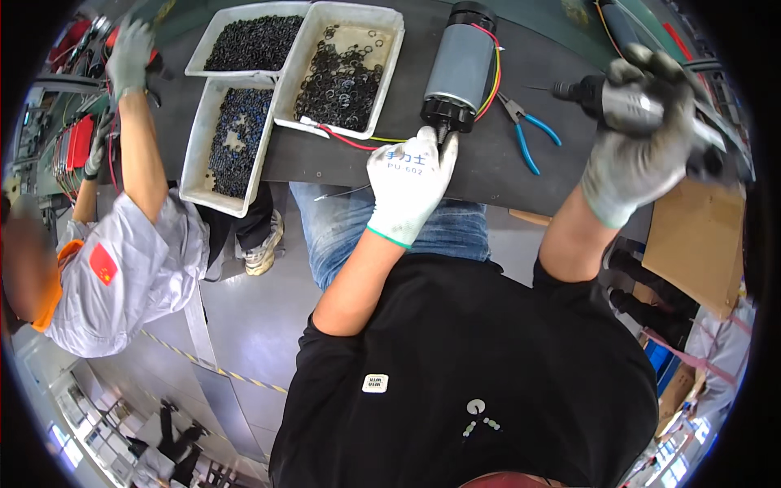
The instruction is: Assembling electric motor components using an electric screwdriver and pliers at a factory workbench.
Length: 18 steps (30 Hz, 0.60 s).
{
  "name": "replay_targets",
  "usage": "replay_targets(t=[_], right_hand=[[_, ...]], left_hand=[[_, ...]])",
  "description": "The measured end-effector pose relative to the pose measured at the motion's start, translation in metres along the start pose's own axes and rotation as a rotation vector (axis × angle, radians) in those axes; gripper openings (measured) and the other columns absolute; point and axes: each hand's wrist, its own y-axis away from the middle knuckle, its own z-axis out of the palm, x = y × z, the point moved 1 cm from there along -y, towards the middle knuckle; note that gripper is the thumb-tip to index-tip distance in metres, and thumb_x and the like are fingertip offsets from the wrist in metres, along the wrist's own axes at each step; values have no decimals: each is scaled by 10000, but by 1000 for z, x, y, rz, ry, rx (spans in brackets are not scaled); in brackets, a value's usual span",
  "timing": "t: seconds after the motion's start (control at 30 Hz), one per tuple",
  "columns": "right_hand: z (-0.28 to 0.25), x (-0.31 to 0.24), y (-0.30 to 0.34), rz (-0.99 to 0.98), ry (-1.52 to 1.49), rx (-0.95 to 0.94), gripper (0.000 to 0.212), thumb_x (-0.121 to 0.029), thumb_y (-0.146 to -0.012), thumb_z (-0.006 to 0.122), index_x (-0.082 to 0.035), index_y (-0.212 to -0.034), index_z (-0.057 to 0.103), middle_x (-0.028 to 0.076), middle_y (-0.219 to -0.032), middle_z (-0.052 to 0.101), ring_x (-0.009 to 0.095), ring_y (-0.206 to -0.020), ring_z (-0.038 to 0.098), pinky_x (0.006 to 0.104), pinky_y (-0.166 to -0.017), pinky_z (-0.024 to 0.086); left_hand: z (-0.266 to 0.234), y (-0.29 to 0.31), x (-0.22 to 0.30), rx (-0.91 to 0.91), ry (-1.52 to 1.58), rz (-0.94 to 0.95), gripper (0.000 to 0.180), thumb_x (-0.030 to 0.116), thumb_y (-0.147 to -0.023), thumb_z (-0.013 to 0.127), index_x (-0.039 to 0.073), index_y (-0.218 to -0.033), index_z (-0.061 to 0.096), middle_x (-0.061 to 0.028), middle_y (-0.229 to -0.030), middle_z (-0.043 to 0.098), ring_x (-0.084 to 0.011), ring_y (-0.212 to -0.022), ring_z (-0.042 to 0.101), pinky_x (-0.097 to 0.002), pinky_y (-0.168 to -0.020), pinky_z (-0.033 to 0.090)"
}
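A grey cylindrical motor (461, 67) with black end caps lies on the dark worktop, its shaft end toward me. In a white glove, my left hand (411, 183) has its fingertips closed around the short shaft (442, 130). My right hand (643, 159), in a soiled white glove, grips a dark power screwdriver (630, 110) off to the right. Its thin bit points left toward the motor; the hand partly hides the tool's body. Blue-handled pliers (527, 134) lie on the worktop between the motor and my right hand.
White trays hold black rings (338, 85), small black parts (252, 45) and small dark-blue parts (240, 134). Red and yellow wires (358, 140) run from the motor across the worktop. A co-worker's gloved hand (130, 57) is at the far left. A cardboard box (695, 244) stands at right.
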Motion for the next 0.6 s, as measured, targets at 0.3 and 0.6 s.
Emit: replay_targets(t=[0.3, 0.6], right_hand=[[-85, 77, -20, 27, 582, 144, 125, -72, -953, 755, 8, -1044, 727, 38, -962, 717, 84, -780, 649, 241, -692, 530], [-110, 98, -13, 213, 636, 116, 230, -63, -960, 722, -45, -1170, 630, 53, -973, 692, 157, -852, 662, 265, -646, 546]], left_hand=[[-1, 0, -2, -76, 20, -10, 285, 355, -943, 702, 126, -797, 617, -53, -579, 623, -246, -484, 624, -381, -536, 497], [-4, -1, -1, -79, -12, 12, 278, 346, -947, 703, 128, -793, 624, -52, -581, 618, -246, -478, 618, -375, -515, 490]])
